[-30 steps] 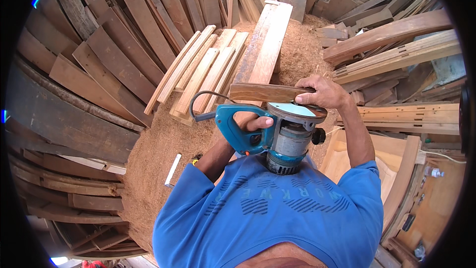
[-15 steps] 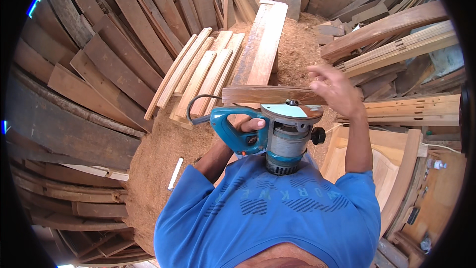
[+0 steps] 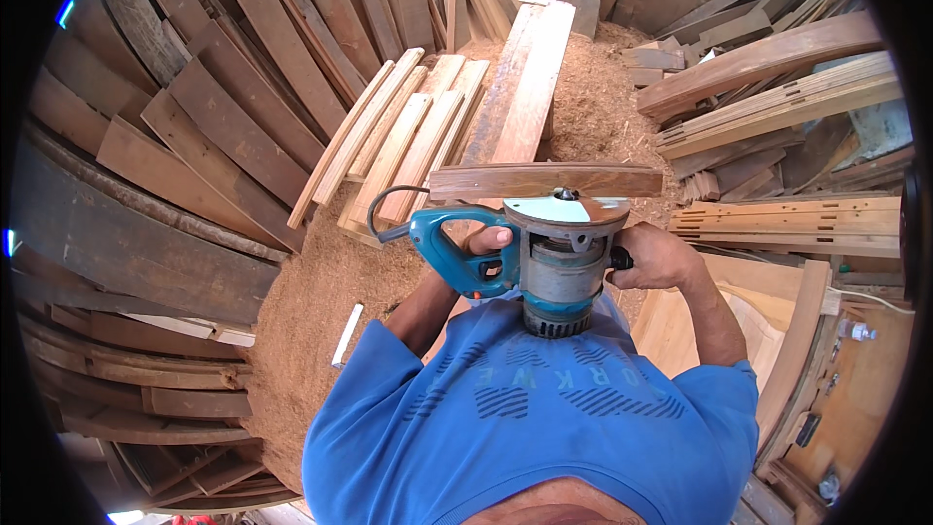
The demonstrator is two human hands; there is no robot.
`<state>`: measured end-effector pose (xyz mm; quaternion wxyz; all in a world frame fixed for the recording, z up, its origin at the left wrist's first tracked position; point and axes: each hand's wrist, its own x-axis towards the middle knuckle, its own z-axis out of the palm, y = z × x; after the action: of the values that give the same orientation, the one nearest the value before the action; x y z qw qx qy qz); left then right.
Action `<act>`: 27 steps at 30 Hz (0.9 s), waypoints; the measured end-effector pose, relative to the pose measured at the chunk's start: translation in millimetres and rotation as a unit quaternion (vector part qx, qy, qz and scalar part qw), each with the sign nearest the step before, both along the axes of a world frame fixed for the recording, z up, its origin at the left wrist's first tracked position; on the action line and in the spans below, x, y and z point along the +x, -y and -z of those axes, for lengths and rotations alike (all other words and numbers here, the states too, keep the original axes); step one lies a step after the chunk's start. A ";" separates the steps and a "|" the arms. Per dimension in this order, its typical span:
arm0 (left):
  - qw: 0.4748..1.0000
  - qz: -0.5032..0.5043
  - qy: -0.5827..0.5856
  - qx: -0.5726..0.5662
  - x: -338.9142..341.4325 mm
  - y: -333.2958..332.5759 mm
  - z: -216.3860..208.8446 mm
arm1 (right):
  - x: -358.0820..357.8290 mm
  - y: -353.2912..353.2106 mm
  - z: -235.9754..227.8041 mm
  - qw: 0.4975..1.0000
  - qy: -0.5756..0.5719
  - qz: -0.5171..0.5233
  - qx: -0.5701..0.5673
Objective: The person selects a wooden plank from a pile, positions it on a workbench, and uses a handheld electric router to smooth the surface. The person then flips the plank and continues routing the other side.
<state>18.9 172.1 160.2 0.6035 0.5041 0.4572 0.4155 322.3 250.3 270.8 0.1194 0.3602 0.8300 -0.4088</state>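
A wood router point(image 3: 559, 267) with a blue D-shaped handle and a grey metal body is held close against my blue shirt, its round base plate turned away from me. My left hand point(image 3: 489, 240) is wrapped round the D-handle, the thumb showing through it. At the other side my right hand point(image 3: 659, 258) grips the router's black side knob. A short reddish-brown board point(image 3: 583, 181) lies crosswise just beyond the base plate. From the handle's end a dark power cord point(image 3: 373, 206) loops away beside the board.
A long plank point(image 3: 525, 87) stretches away from me beyond the short board. Several pale planed strips point(image 3: 413, 131) lie left of it. Dark boards point(image 3: 243, 141) lean along the left, and sawdust point(image 3: 306, 331) covers the floor. A carved panel point(image 3: 671, 326) stands to the right.
My right hand has come down from the right end of the board and closed on the router's side knob. My left hand keeps its grip on the handle.
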 end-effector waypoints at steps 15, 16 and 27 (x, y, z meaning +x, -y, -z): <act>1.000 0.002 -0.002 -0.003 2.2 -8.0 -2.1 | 1.8 34.1 40.6 0.959 -0.069 0.090 0.261; 1.000 0.001 0.000 -0.005 0.9 -6.9 -1.8 | 1.8 34.0 41.5 0.960 -0.072 0.097 0.254; 1.000 0.001 0.005 -0.013 1.3 -5.7 -3.6 | 13.4 66.1 92.5 0.811 -0.329 0.268 -0.403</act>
<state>20.3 177.8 163.8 0.6127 0.4947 0.4588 0.4116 335.7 184.2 178.3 -0.1404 0.3314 0.4510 -0.8167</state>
